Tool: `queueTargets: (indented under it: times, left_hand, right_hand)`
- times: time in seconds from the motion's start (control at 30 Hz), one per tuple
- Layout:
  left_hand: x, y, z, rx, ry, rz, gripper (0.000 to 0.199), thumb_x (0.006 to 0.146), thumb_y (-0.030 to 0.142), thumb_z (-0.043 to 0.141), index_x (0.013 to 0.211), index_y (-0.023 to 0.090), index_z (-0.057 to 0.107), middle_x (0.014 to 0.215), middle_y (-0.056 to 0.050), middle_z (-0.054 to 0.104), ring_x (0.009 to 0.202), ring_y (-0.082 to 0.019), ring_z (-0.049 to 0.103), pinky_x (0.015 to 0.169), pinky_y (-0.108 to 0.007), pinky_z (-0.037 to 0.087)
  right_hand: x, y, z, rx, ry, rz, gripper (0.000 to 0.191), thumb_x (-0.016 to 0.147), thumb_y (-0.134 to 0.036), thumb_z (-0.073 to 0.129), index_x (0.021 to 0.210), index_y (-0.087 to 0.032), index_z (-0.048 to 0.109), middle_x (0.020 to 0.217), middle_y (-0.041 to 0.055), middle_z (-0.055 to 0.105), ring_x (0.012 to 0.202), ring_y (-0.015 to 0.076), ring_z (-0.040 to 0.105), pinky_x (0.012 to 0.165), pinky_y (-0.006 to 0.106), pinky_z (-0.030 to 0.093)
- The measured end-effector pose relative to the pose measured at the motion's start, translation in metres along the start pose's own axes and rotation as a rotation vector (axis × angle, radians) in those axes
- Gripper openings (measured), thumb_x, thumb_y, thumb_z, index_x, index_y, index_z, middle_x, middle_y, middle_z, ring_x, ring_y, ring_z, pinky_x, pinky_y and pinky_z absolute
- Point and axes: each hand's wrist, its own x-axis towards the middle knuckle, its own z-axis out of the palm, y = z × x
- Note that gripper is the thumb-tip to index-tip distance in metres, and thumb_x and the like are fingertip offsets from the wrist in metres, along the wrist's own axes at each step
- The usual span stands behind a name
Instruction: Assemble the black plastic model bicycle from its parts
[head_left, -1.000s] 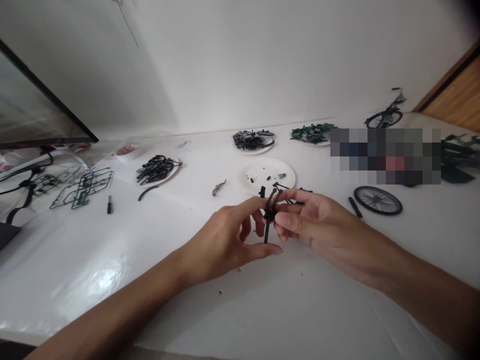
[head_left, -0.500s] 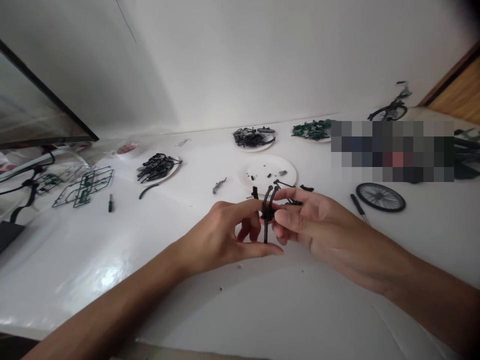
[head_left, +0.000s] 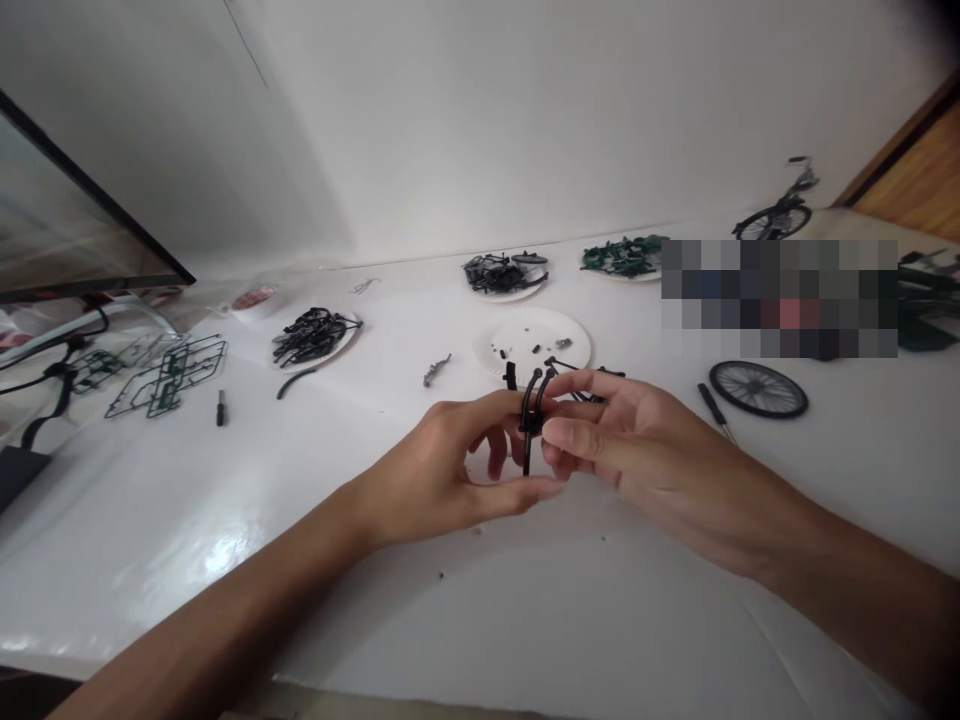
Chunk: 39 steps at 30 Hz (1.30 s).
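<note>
Your left hand (head_left: pixel 442 465) and right hand (head_left: pixel 637 450) pinch the black plastic model bicycle fork (head_left: pixel 531 420) between fingertips, its long axis near-vertical, stem down, prongs up. It stands as upright as a second ago.

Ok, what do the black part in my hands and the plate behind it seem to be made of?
The black part looks like moulded plastic: soft sheen, thin even struts. The plate looks like matt white paper, judging by its thin edge; possibly card.
</note>
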Motion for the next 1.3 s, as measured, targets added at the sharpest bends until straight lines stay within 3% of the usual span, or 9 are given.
queueTargets:
  times: [0.1, 0.27, 0.6, 0.67, 0.8, 0.9, 1.07, 1.17, 1.3]
  left_hand:
    - [0.001, 0.004, 0.002, -0.09, 0.015, 0.004, 0.017, 0.094, 0.026, 0.057, 0.107, 0.016, 0.064, 0.089, -0.003, 0.067, 0.074, -0.012, 0.057, 0.071, -0.026, 0.049]
    - [0.001, 0.005, 0.002, -0.206, 0.017, -0.085, 0.028, 0.099, 0.021, 0.047, 0.124, 0.018, 0.062, 0.083, -0.003, 0.067, 0.067, -0.011, 0.058, 0.067, -0.026, 0.05]
    - [0.002, 0.001, 0.001, -0.476, -0.019, -0.1, 0.031, 0.101, 0.028, 0.048, 0.124, 0.015, 0.064, 0.084, -0.004, 0.064, 0.063, -0.009, 0.057, 0.059, -0.023, 0.05]
    - [0.002, 0.001, 0.001, -0.486, -0.022, -0.097, 0.029, 0.101, 0.028, 0.047, 0.118, 0.015, 0.066, 0.085, -0.004, 0.064, 0.063, -0.009, 0.057, 0.059, -0.023, 0.049]
    - [0.002, 0.0, 0.0, -0.424, -0.003, -0.078, 0.032, 0.102, 0.029, 0.045, 0.087, 0.012, 0.068, 0.079, -0.002, 0.064, 0.06, -0.006, 0.054, 0.06, -0.021, 0.046]
    - [0.001, 0.0, 0.001, -0.397, 0.017, -0.082, 0.034, 0.102, 0.03, 0.045, 0.081, 0.012, 0.065, 0.078, -0.002, 0.064, 0.057, -0.005, 0.054, 0.06, -0.021, 0.046]
    - [-0.001, 0.0, 0.002, -0.429, 0.037, -0.088, 0.033, 0.102, 0.031, 0.045, 0.087, 0.012, 0.067, 0.072, -0.003, 0.063, 0.055, -0.007, 0.053, 0.053, -0.021, 0.045]
    - [-0.002, 0.0, 0.001, -0.445, 0.065, -0.088, 0.03, 0.102, 0.031, 0.047, 0.105, 0.013, 0.071, 0.07, -0.002, 0.062, 0.054, -0.007, 0.051, 0.051, -0.02, 0.045]
    - [-0.002, 0.0, 0.0, -0.472, 0.103, -0.075, 0.032, 0.101, 0.032, 0.048, 0.12, 0.016, 0.068, 0.069, -0.001, 0.063, 0.054, -0.007, 0.052, 0.052, -0.02, 0.045]
  right_hand:
    - [0.0, 0.0, 0.0, -0.011, 0.015, 0.0, 0.029, 0.081, -0.025, 0.077, 0.106, -0.024, 0.062, 0.093, 0.0014, 0.073, 0.085, 0.0161, 0.066, 0.083, 0.032, 0.049]
    - [0.0, 0.001, 0.001, -0.019, 0.003, -0.028, 0.025, 0.082, -0.024, 0.076, 0.103, -0.023, 0.061, 0.076, -0.0022, 0.069, 0.074, 0.0135, 0.063, 0.078, 0.031, 0.049]
    - [0.0, -0.001, -0.001, -0.1, 0.04, 0.016, 0.034, 0.085, -0.035, 0.074, 0.113, -0.023, 0.06, 0.081, 0.0005, 0.071, 0.076, 0.016, 0.064, 0.078, 0.034, 0.049]
    - [-0.001, -0.001, -0.001, -0.089, 0.033, 0.005, 0.032, 0.085, -0.034, 0.074, 0.111, -0.023, 0.061, 0.082, 0.0009, 0.072, 0.076, 0.016, 0.064, 0.077, 0.034, 0.05]
    - [-0.001, -0.001, 0.001, -0.07, 0.008, -0.016, 0.025, 0.086, -0.032, 0.073, 0.106, -0.023, 0.062, 0.078, -0.0007, 0.071, 0.074, 0.0143, 0.063, 0.074, 0.031, 0.052]
    - [-0.002, -0.002, 0.001, -0.081, 0.023, -0.002, 0.029, 0.083, -0.034, 0.076, 0.107, -0.023, 0.062, 0.08, -0.0002, 0.072, 0.075, 0.0145, 0.065, 0.074, 0.03, 0.052]
    - [0.0, -0.005, 0.002, -0.06, -0.014, -0.031, 0.022, 0.091, -0.038, 0.066, 0.106, -0.022, 0.062, 0.088, 0.0041, 0.072, 0.08, 0.0182, 0.067, 0.077, 0.035, 0.053]
    - [0.0, -0.008, 0.004, -0.043, -0.056, -0.062, 0.026, 0.097, -0.045, 0.054, 0.097, -0.02, 0.064, 0.096, 0.0083, 0.071, 0.083, 0.0213, 0.067, 0.075, 0.038, 0.053]
    - [-0.003, -0.012, 0.006, -0.154, 0.066, -0.14, 0.031, 0.096, -0.05, 0.052, 0.096, -0.022, 0.064, 0.095, 0.008, 0.072, 0.077, 0.021, 0.067, 0.07, 0.037, 0.053]
